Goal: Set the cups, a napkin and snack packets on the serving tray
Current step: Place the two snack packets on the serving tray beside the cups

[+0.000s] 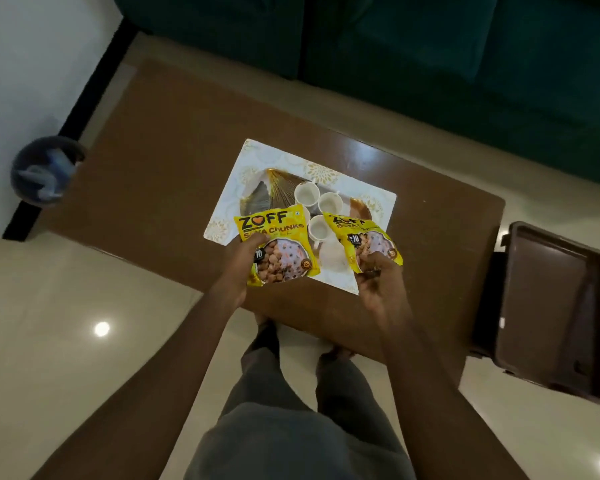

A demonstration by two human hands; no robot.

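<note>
A white serving tray [236, 178] with gold flower patterns lies on the brown table. Three white cups [306, 195] stand grouped at its middle, beside a gold and grey fan-shaped decoration. A pale napkin [331, 259] lies on the tray's near part, between the two packets. My left hand [245, 258] holds a yellow snack packet [274, 242] above the tray's near left edge. My right hand [374, 282] holds a second yellow snack packet [364, 242] above the tray's near right part. Both packets partly hide the tray and one cup.
The brown table [174, 161] stands on a shiny tiled floor. A dark brown plastic crate [551, 306] sits to the table's right. A dark round bin [44, 171] stands at the left by the wall. A dark green sofa [430, 46] runs behind the table.
</note>
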